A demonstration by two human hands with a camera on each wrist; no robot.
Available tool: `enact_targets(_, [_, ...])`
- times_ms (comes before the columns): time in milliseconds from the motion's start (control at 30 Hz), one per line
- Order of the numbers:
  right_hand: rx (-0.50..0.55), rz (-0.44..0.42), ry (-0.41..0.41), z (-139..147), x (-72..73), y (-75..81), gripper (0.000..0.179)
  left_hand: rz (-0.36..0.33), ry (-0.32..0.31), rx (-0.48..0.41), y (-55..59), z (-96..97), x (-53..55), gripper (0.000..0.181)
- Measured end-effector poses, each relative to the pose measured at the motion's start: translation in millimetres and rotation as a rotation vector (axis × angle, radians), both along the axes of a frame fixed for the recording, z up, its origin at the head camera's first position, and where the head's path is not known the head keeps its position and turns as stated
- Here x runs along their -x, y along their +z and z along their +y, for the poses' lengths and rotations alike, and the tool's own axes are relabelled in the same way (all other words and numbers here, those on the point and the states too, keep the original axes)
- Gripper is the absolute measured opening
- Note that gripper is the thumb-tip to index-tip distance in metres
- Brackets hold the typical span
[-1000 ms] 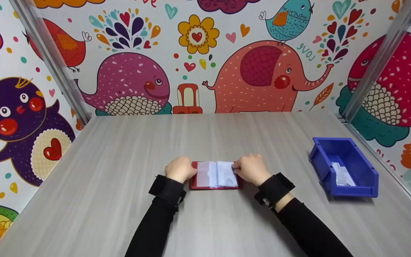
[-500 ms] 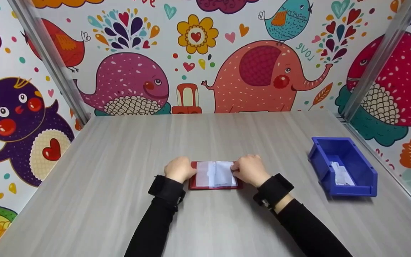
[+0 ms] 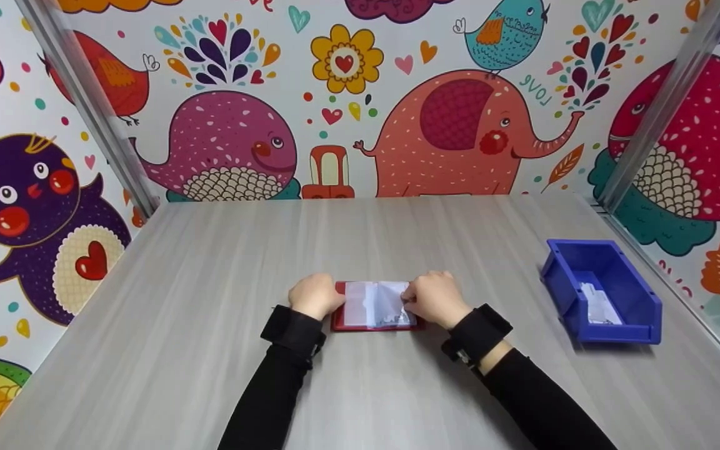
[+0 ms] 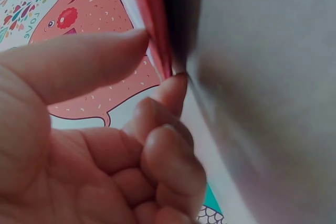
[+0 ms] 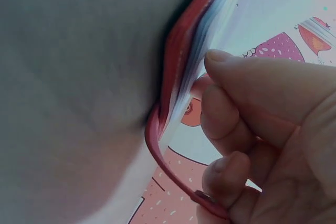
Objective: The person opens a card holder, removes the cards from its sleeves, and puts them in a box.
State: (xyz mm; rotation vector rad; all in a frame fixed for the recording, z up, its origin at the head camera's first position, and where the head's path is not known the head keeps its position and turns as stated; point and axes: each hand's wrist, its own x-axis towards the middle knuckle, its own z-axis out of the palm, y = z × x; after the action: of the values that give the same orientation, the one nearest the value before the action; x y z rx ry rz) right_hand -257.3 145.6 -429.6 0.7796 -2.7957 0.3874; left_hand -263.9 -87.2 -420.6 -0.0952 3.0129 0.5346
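Note:
A red card holder [image 3: 338, 322] with translucent plastic sleeves [image 3: 359, 305] lies spread open on the table. My left hand [image 3: 314, 296] pinches the left edge of its cover; in the left wrist view the thumb is on the inner side and a fingertip at the red edge. On the other side, my right hand [image 3: 437, 301] pinches the edge of a sleeve between thumb and index finger. In the right wrist view, the stack of sleeves [image 5: 195, 51] fans above the red cover, and a red strap [image 5: 176, 174] with a snap runs down beside my curled fingers.
To the right stands a blue plastic bin [image 3: 624, 335] with some white papers or cards [image 3: 599, 305] inside. The pale wood-grain table [image 3: 210, 269] ends at walls printed with cartoon animals at the back and sides.
My right hand has shifted slightly left, carrying the sleeve edge, and the right-hand page now looks creased or tilted. My left hand has stayed at the cover edge.

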Motion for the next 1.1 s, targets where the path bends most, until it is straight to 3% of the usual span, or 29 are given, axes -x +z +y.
enact_targets(367, [0.009,0.001,0.001,0,-0.2,0.3,0.023,0.099,-0.003,-0.013,12.0,3.4,-4.7,0.032])
enact_targets(567, [0.017,0.005,0.01,0,0.1,-0.3,0.022,0.168,-0.052,-0.045,16.1,11.5,-9.5,0.036])
enact_targets(700, [0.026,0.008,0.004,0,-0.8,-1.1,0.008,0.244,-0.111,-0.071,17.0,18.0,-14.0,0.041])
enact_targets(833, [0.031,0.005,-0.002,0,-1.8,-1.1,0.015,0.308,-0.173,-0.095,18.9,23.8,-18.5,0.041])
enact_targets(1100, [0.034,-0.003,-0.003,0,-1.2,-0.6,0.01,0.323,-0.232,-0.113,21.8,32.9,-25.0,0.033])
